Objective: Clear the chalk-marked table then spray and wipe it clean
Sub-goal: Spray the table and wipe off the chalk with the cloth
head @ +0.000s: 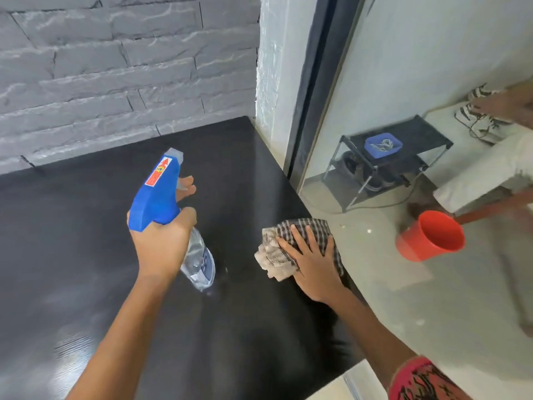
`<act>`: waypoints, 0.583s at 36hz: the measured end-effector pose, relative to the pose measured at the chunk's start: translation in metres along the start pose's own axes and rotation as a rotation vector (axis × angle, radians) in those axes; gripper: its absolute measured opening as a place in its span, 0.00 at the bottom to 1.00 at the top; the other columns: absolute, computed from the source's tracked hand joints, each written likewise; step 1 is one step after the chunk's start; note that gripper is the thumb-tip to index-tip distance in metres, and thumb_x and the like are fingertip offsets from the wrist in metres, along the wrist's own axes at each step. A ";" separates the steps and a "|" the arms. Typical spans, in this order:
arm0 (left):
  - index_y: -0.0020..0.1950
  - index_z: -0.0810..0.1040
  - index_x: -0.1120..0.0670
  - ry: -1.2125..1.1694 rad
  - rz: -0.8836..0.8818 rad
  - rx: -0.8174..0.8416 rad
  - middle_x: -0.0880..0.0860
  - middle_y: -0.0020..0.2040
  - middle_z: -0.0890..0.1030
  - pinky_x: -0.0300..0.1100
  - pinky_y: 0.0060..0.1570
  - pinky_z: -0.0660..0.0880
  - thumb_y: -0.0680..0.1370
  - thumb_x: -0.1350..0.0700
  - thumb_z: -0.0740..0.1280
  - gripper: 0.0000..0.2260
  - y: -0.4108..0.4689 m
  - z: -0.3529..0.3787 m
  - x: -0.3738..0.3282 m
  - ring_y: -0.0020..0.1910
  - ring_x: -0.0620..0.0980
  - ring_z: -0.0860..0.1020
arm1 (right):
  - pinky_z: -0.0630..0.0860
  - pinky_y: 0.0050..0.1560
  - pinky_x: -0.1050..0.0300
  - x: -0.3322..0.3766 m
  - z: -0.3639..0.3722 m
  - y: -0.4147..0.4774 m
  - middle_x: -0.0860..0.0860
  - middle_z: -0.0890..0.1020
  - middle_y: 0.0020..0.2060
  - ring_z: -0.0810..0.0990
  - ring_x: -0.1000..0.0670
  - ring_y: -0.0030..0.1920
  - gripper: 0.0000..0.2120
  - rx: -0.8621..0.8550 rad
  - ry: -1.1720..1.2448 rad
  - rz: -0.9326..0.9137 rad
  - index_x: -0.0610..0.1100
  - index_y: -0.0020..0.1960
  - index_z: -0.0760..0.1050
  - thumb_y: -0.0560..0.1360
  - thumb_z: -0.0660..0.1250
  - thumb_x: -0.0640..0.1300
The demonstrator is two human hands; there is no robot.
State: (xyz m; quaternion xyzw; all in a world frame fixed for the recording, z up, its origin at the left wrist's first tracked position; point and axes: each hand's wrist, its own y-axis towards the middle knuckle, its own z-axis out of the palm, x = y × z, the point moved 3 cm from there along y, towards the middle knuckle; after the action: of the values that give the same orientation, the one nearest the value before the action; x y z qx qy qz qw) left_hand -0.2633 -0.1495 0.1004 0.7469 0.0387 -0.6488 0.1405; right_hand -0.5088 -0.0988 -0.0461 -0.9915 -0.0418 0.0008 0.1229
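A dark table point(72, 241) fills the lower left, set against a grey brick wall. My left hand point(161, 241) grips the neck of a clear spray bottle point(199, 264) with a blue trigger head, held above the table's middle and tilted, nozzle pointing away from me. One finger reaches round the trigger. My right hand point(311, 261) lies flat, fingers spread, pressing a checked cloth point(288, 243) onto the table near its right edge. Faint pale smears show on the dark top at the lower left.
Off the table's right edge is pale floor with a red bucket point(429, 235), a small black wire rack point(386, 166) holding a blue tray point(382, 145), and another person's legs and shoes point(484, 116) at the far right.
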 end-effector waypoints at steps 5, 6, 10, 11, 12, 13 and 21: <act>0.46 0.77 0.49 -0.011 0.013 0.005 0.41 0.48 0.82 0.34 0.40 0.75 0.64 0.66 0.62 0.16 -0.009 -0.002 -0.007 0.47 0.39 0.80 | 0.57 0.64 0.29 -0.010 0.037 -0.087 0.47 0.72 0.68 0.68 0.38 0.68 0.26 -0.006 0.040 0.096 0.56 0.69 0.67 0.80 0.38 0.59; 0.46 0.78 0.48 0.001 0.025 0.013 0.40 0.49 0.82 0.33 0.41 0.74 0.64 0.67 0.62 0.17 -0.014 -0.003 -0.009 0.47 0.39 0.80 | 0.58 0.65 0.29 -0.012 0.045 -0.104 0.47 0.72 0.68 0.67 0.38 0.69 0.28 -0.004 0.053 0.133 0.56 0.69 0.67 0.79 0.37 0.61; 0.45 0.78 0.47 0.021 0.055 0.038 0.42 0.51 0.82 0.37 0.45 0.75 0.64 0.67 0.62 0.18 -0.035 -0.010 -0.011 0.50 0.40 0.80 | 0.52 0.64 0.30 -0.006 0.058 -0.144 0.45 0.71 0.68 0.63 0.37 0.68 0.28 0.009 0.161 0.320 0.55 0.70 0.64 0.79 0.34 0.57; 0.46 0.78 0.49 0.012 0.050 0.038 0.42 0.51 0.82 0.35 0.44 0.75 0.64 0.67 0.62 0.18 -0.042 -0.013 -0.012 0.50 0.40 0.80 | 0.50 0.65 0.30 0.000 0.057 -0.148 0.44 0.70 0.68 0.63 0.37 0.68 0.26 0.005 0.178 0.358 0.55 0.69 0.64 0.80 0.36 0.56; 0.46 0.78 0.50 0.007 0.045 0.034 0.42 0.51 0.82 0.36 0.44 0.75 0.63 0.67 0.62 0.17 -0.049 -0.016 -0.012 0.50 0.41 0.80 | 0.48 0.65 0.29 0.008 0.054 -0.149 0.43 0.71 0.68 0.63 0.36 0.68 0.23 -0.010 0.184 0.385 0.54 0.69 0.64 0.79 0.41 0.54; 0.47 0.78 0.50 0.005 0.040 0.029 0.41 0.51 0.82 0.38 0.44 0.75 0.63 0.66 0.62 0.17 -0.058 -0.020 -0.013 0.50 0.41 0.80 | 0.47 0.64 0.28 0.018 0.051 -0.147 0.43 0.72 0.67 0.64 0.35 0.67 0.23 -0.014 0.182 0.394 0.53 0.69 0.64 0.75 0.46 0.53; 0.44 0.78 0.46 -0.011 -0.002 -0.008 0.38 0.48 0.82 0.45 0.43 0.76 0.62 0.65 0.61 0.18 -0.116 -0.051 -0.016 0.42 0.38 0.78 | 0.47 0.65 0.31 0.123 0.051 -0.166 0.51 0.70 0.70 0.70 0.41 0.68 0.39 -0.033 0.066 -0.111 0.62 0.70 0.64 0.61 0.72 0.62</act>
State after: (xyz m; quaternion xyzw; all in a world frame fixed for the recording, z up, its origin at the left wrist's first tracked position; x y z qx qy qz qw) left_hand -0.2448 -0.0234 0.1037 0.7428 0.0414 -0.6527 0.1432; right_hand -0.4004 0.0847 -0.0542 -0.9890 -0.0929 -0.0396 0.1076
